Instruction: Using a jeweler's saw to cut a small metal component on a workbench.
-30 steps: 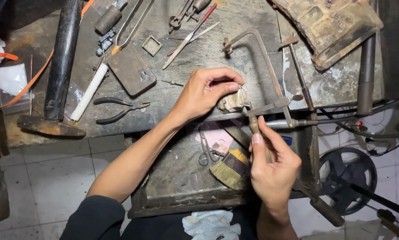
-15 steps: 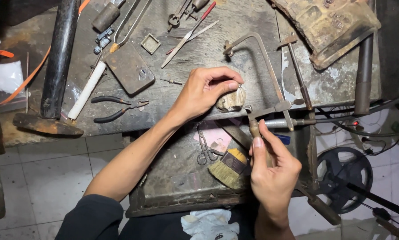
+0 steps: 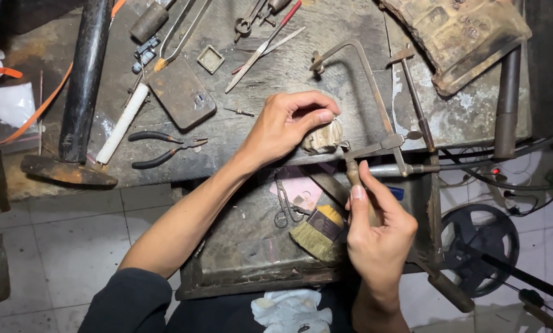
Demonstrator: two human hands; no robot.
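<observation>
**Saw and workpiece held at the table's near edge**

Little had changed since half a second before: your hands kept the same grips, and the saw frame stayed in place over the table edge.

Your left hand (image 3: 287, 125) was closed over a small pale lump (image 3: 323, 137) at the near edge of the table (image 3: 276, 74), fingers curled on top and thumb pressing its far side. Your right hand (image 3: 378, 231) was wrapped around the wooden handle of the jeweller's saw (image 3: 375, 105), just right of and nearer than the lump. The saw's thin metal frame arched away over the table, its blade end close to the lump; whether the blade touched it could not be told.

The lump looked rough, off-white and ridged, partly hidden under your fingers. Below it, a brush (image 3: 318, 233) and scissors (image 3: 284, 203) lay in the tray (image 3: 227, 271). Black-handled pliers (image 3: 162, 148) rested on the table to the left.
</observation>
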